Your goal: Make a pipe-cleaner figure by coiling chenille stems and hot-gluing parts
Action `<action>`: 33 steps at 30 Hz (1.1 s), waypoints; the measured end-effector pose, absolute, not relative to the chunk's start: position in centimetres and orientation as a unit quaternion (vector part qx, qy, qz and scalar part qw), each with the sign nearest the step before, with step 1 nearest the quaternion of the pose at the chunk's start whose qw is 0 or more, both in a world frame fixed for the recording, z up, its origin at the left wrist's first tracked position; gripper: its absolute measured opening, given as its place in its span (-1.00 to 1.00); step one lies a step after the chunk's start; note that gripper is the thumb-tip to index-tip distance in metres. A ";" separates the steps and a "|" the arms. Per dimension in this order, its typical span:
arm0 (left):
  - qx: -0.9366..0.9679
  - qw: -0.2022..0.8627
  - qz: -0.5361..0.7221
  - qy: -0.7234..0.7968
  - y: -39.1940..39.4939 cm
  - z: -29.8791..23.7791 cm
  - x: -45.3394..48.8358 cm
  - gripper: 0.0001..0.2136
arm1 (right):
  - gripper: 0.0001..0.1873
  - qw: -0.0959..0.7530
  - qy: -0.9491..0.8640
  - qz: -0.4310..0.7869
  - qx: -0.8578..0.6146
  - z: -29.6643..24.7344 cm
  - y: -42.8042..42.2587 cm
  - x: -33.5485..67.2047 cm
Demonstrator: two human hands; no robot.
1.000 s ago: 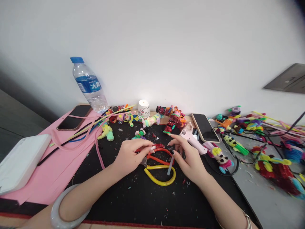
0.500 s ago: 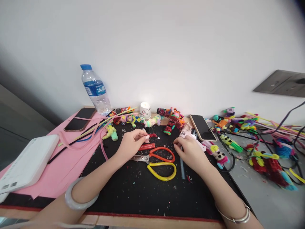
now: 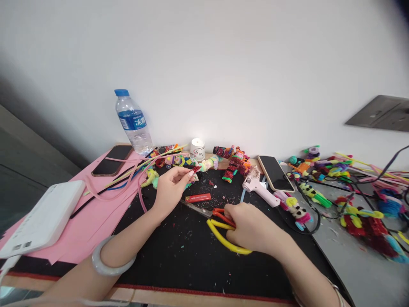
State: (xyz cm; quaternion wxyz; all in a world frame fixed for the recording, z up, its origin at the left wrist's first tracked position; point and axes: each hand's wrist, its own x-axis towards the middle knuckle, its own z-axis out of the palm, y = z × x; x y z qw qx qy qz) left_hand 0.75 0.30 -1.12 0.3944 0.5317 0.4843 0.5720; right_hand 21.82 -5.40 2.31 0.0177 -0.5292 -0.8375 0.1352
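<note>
I'm gripping the scissors (image 3: 219, 212) handles with my right hand (image 3: 252, 228) on the table (image 3: 191, 260). Their blades are pointing up-left toward my left hand (image 3: 171, 189), whose grip is pinching a red pipe-cleaner piece (image 3: 195, 169) just beyond.

— What carries it all?
— A table (image 3: 191, 295) under a black mat (image 3: 179, 260), with pink paper (image 3: 92, 217) at nine o'clock and a grey sheet (image 3: 348, 264) at three.
— And on top?
— A water bottle (image 3: 134, 123) stands at eleven, with a dark phone (image 3: 111, 160) at ten and a white box (image 3: 41, 217) at eight. A white cup (image 3: 197, 149) is at twelve. A second phone (image 3: 275, 172) and a pink glue gun (image 3: 258, 187) are at one. Scissors (image 3: 220, 224) lie mid-mat, and pipe-cleaner figures (image 3: 234, 164) crowd twelve to three.
</note>
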 end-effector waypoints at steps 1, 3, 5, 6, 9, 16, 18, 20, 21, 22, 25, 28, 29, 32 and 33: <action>0.517 0.403 0.581 0.483 0.4 -1.0 0.7 -0.79 | -0.86 0.037 -0.833 0.167 -0.526 2.4 -5.2 22.6; 0.482 0.425 0.599 0.478 0.5 -0.9 0.7 -0.78 | -0.85 0.076 -0.815 0.257 -0.515 2.4 -4.9 24.0; 0.436 0.461 0.619 0.463 0.7 -0.9 0.7 -0.79 | -0.88 0.128 -0.775 0.351 -0.510 2.3 -4.6 24.8; 0.412 0.483 0.628 0.451 0.7 -0.8 0.7 -0.79 | -0.91 0.156 -0.750 0.393 -0.509 2.2 -4.5 25.0; 0.352 0.559 0.627 0.413 0.6 -0.8 0.9 -0.82 | -0.93 0.226 -0.682 0.456 -0.526 1.8 -4.1 24.7; 0.281 0.681 0.556 0.385 -0.3 -1.0 1.9 -0.83 | -0.74 0.232 -0.711 0.247 -0.617 1.3 -4.0 23.3; 0.286 0.679 0.554 0.387 -0.5 -1.1 2.1 -0.82 | -0.73 0.201 -0.722 0.213 -0.628 1.3 -4.2 23.1; 0.297 0.671 0.557 0.390 -0.6 -1.1 2.2 -0.81 | -0.73 0.179 -0.728 0.191 -0.634 1.2 -4.4 23.0; 0.304 0.665 0.558 0.392 -0.7 -1.1 2.3 -0.81 | -0.74 0.172 -0.732 0.184 -0.633 1.2 -4.4 23.0; 0.313 0.659 0.559 0.393 -0.8 -1.1 2.3 -0.81 | -0.74 0.168 -0.736 0.177 -0.631 1.1 -4.4 22.9; 0.337 0.644 0.563 0.394 -1.1 -1.1 2.4 -0.83 | -0.72 0.158 -0.748 0.164 -0.623 0.9 -4.4 22.7; 0.349 0.635 0.561 0.401 -1.3 -1.0 2.6 -0.83 | -0.69 0.152 -0.754 0.159 -0.619 0.6 -4.4 22.6; 0.351 0.632 0.559 0.406 -1.3 -1.0 2.6 -0.82 | -0.69 0.155 -0.756 0.158 -0.616 0.5 -4.5 22.6; 0.363 0.624 0.551 0.418 -1.3 -1.0 2.7 -0.81 | -0.70 0.167 -0.759 0.152 -0.611 0.4 -4.5 22.7; 0.370 0.622 0.548 0.420 -1.3 -1.0 2.7 -0.81 | -0.70 0.169 -0.760 0.150 -0.609 0.4 -4.5 22.7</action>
